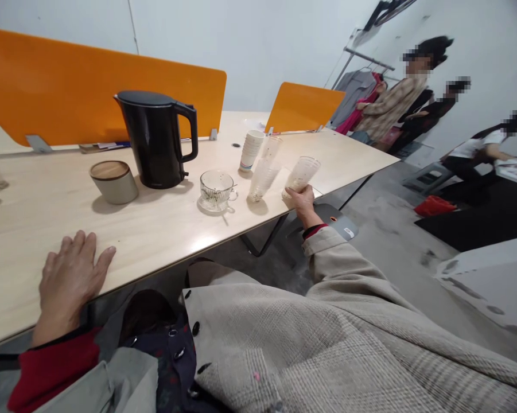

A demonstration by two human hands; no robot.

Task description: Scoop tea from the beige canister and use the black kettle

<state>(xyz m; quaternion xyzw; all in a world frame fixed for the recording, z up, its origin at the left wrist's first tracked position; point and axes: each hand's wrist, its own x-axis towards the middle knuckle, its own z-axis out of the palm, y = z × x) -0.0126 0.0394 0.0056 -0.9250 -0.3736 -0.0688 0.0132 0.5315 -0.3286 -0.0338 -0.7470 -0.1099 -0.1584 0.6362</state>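
Note:
My right hand point(302, 202) is wrapped round the lower part of a stack of clear plastic cups point(305, 170) near the table's front edge. Just left of it stands another clear plastic cup stack point(263, 179), and behind that one more clear stack point(272, 147). A stack of white paper cups point(252, 150) is beside them. Flat on the table at the left lies my left hand point(74, 268), fingers stretched out, with nothing in it. Between the hands sits a ribbed glass cup point(216, 188) on a glass saucer point(213, 207), with dark bits inside and a spoon handle sticking out.
A black electric kettle point(155, 140) and a grey canister point(116, 186) with a wooden lid stand on the light wooden table point(163, 229). Orange dividers point(81, 92) run along its back. A dark stool point(338, 221) is below the right edge. Several people point(398, 106) are at the right.

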